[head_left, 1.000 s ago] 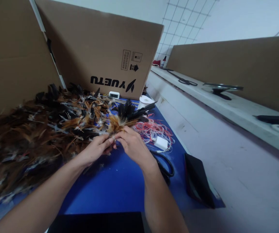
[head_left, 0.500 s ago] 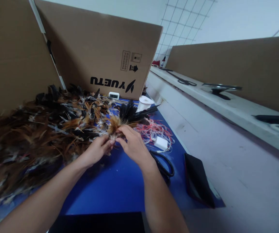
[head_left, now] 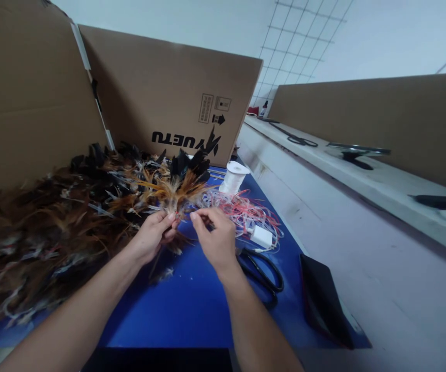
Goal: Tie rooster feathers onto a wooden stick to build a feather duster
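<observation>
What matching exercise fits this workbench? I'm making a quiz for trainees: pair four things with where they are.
Things:
1. feather bundle
2. white spool
3. black scissors
4. feather pile

Places:
A. on the blue mat, just right of the right hand
B. pinched in the left hand
C. spread along the mat's left side
D. upright near the printed cardboard box

Pairs: 1-B, 2-D, 3-A, 4-C
</observation>
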